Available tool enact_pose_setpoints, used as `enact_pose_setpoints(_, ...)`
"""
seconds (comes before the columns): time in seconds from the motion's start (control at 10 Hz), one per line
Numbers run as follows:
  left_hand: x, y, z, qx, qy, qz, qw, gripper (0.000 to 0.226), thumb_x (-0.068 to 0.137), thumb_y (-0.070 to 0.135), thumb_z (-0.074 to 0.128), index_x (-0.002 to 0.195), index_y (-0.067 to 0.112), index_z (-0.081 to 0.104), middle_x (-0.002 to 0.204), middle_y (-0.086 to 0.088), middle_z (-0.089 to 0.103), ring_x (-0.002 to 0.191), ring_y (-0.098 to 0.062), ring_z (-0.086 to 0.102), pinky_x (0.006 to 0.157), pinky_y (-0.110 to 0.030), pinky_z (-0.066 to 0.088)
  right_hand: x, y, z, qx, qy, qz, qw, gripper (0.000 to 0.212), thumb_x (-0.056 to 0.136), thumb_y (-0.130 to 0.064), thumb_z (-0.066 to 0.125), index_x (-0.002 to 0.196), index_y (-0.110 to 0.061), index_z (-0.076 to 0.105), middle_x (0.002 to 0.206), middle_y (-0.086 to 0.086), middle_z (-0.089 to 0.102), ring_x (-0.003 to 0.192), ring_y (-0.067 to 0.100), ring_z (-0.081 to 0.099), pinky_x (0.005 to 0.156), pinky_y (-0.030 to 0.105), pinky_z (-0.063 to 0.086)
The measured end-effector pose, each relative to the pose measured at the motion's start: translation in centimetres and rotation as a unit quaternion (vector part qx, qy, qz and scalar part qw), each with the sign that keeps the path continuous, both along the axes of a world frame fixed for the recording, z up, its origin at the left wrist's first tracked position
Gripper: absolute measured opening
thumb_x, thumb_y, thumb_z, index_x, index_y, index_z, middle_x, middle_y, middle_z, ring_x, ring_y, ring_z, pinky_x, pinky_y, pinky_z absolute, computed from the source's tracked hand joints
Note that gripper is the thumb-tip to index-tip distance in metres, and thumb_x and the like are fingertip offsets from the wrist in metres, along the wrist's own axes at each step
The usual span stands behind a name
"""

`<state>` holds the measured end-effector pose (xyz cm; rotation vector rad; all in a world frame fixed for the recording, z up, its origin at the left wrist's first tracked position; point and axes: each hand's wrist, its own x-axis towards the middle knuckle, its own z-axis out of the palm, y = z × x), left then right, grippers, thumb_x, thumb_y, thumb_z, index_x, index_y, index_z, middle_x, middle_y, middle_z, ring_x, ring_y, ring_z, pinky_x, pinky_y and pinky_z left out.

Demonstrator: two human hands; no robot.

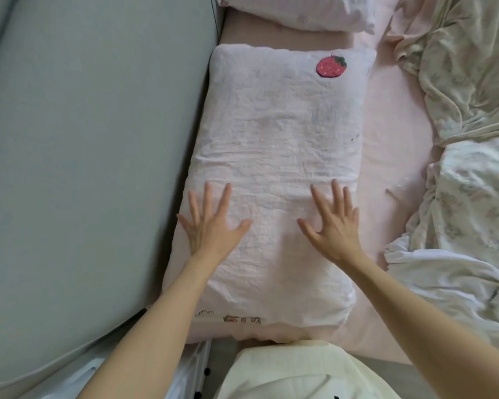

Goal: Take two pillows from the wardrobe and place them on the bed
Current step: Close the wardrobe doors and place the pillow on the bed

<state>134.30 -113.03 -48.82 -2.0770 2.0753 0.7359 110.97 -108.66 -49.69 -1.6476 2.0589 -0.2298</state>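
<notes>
A pale pink pillow (274, 133) with a red strawberry patch near its far right corner lies lengthwise on the bed's pink sheet (392, 133), against the grey headboard. My left hand (213, 223) rests flat on its near left part, fingers spread. My right hand (333, 223) lies flat on its near right part, fingers spread too. A second pale pillow (294, 12) sits further along the bed at the top of the view, partly cut off.
A padded grey headboard (92, 156) fills the left side. A crumpled floral duvet (467, 145) is bunched along the right of the bed. My cream garment (294, 372) shows at the bottom edge.
</notes>
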Motion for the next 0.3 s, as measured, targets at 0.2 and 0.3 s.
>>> enact_pose_setpoints(0.2, 0.2, 1.6, -3.3, 0.09, -0.033, -0.035, 0.995, 0.094, 0.061, 0.09, 0.031, 0.136, 0.051, -0.01, 0.15, 0.005, -0.031, 0.133, -0.028, -0.036, 0.103, -0.071, -0.009, 0.9, 3.0, -1.1, 0.166, -0.053, -0.018, 0.985, 0.068, 0.09, -0.042, 0.049, 0.144, -0.037, 0.007, 0.156, 0.0, -0.012, 0.142, 0.032, -0.012, 0.111, 0.059, 0.015)
enact_pose_setpoints(0.3, 0.0, 0.6, -3.4, 0.101, -0.024, -0.026, 0.994, 0.096, 0.059, 0.089, 0.036, 0.137, 0.052, -0.008, 0.151, 0.006, -0.031, 0.134, -0.028, -0.035, 0.102, -0.071, -0.007, 0.0, 0.6, 2.5, 0.115, -0.134, -0.102, 0.979, 0.048, 0.091, -0.027, 0.052, 0.136, -0.017, 0.039, 0.147, 0.009, 0.034, 0.135, 0.033, 0.028, 0.109, 0.05, 0.027)
